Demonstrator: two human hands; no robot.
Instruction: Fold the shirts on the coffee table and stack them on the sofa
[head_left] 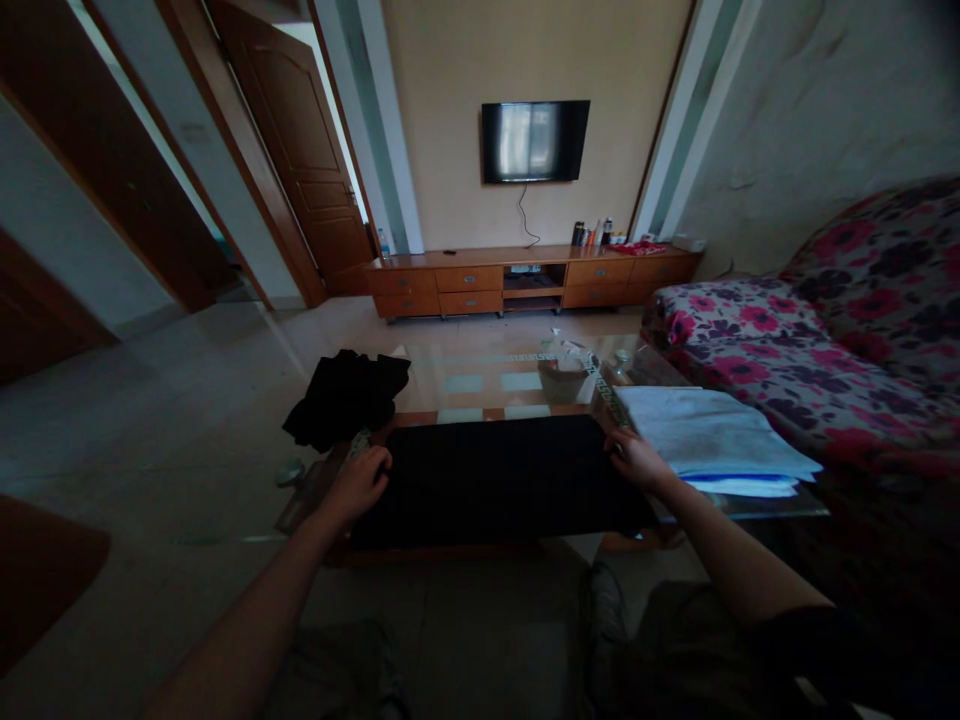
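Note:
A black cloth (pixel 495 480), folded into a wide rectangle, lies flat on the glass-topped table (pixel 435 395) in front of me. My left hand (pixel 363 482) is at its left edge, fingers curled and closed on the fabric. At the opposite edge my right hand (pixel 636 458) pinches the cloth near its far right corner. Beyond my left hand sits a crumpled black garment (pixel 349 395) in a loose heap; its kind is hard to make out. Light-blue folded fabric (pixel 712 430) is stacked to the right of my right hand.
A small bin (pixel 564 382) with a white liner and a glass jar (pixel 622 362) are toward the table's far right. The flowered sofa (pixel 757 320) borders the right side. Across the floor stands a low wooden TV cabinet (pixel 469 280) under a wall television (pixel 534 142).

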